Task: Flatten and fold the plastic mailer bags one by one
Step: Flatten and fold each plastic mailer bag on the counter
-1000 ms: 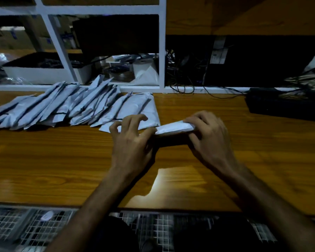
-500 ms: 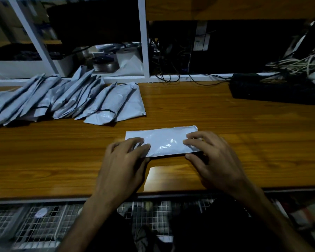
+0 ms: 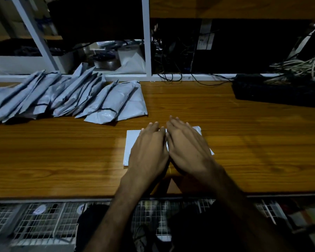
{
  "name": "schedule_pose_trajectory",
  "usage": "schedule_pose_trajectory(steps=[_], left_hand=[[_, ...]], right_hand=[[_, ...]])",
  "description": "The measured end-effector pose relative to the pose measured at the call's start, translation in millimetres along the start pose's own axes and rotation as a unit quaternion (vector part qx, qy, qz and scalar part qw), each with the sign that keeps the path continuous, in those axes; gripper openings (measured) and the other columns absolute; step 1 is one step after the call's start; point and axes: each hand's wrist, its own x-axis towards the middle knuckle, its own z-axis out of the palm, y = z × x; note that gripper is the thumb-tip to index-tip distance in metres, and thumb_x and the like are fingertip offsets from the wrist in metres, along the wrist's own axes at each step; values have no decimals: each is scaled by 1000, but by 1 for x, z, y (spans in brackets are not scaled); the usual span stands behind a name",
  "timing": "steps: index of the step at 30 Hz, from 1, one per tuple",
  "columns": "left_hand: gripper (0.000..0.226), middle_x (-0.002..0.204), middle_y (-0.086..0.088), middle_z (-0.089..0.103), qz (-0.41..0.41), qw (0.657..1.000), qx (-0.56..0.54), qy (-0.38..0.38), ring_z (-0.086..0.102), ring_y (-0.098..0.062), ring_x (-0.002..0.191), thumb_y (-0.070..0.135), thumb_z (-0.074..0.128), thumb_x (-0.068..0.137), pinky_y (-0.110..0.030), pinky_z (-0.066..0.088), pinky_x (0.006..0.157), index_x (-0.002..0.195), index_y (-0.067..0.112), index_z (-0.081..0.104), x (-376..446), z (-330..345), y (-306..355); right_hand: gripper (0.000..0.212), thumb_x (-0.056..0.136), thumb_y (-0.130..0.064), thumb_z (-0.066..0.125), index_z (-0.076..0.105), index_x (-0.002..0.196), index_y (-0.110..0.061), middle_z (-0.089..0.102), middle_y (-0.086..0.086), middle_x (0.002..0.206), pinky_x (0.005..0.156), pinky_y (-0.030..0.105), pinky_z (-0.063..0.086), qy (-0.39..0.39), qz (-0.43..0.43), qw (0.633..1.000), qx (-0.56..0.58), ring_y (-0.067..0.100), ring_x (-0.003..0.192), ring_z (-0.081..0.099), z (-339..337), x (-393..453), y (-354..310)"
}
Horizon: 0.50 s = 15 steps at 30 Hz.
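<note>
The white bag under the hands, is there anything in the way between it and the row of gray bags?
Nothing visible. Both hands, left and right, press flat on the white bag. Only bare wooden table lies between it and the row of gray bags, up and to the left.

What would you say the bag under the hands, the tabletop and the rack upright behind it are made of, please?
Mailer bag: thin pale plastic film by the look of it, smooth with a soft sheen, like the creased bundled mailer bags. Tabletop: wood-grain surface, glossy; the glare suggests laminate or varnish, I cannot tell which. Rack upright: flat white bar, probably painted metal.
</note>
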Motion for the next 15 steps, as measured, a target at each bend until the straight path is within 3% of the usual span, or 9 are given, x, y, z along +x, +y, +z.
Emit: schedule_pose_trajectory(steps=[6, 10, 15], left_hand=[[51, 167, -13, 30, 4, 998, 28, -48, 21, -26, 157, 20, 35, 108, -37, 11, 127, 158, 12, 38, 4, 6, -5], [67, 168, -12, 28, 16, 997, 46, -61, 19, -26, 158, 32, 18, 98, -39, 9, 127, 160, 13, 34, 4, 14, -12], [70, 171, -8, 22, 20, 995, 71, -73, 12, -22, 160, 36, 15, 97, -40, 4, 128, 163, 17, 26, 4, 22, -17]], right_hand=[[68, 97, -34, 13, 40, 155, -10, 33, 11, 166, 126, 38, 15, -8, -15, 999, -42, 23, 155, 27, 26, -5, 7], [59, 98, -28, 29, 55, 144, -3, 50, 17, 154, 121, 39, 22, 60, -20, 997, -42, 30, 146, 45, 37, -10, 11], [61, 100, -29, 29, 50, 148, 0, 47, 19, 156, 123, 46, 27, 75, -44, 996, -33, 31, 149, 41, 40, -15, 14]])
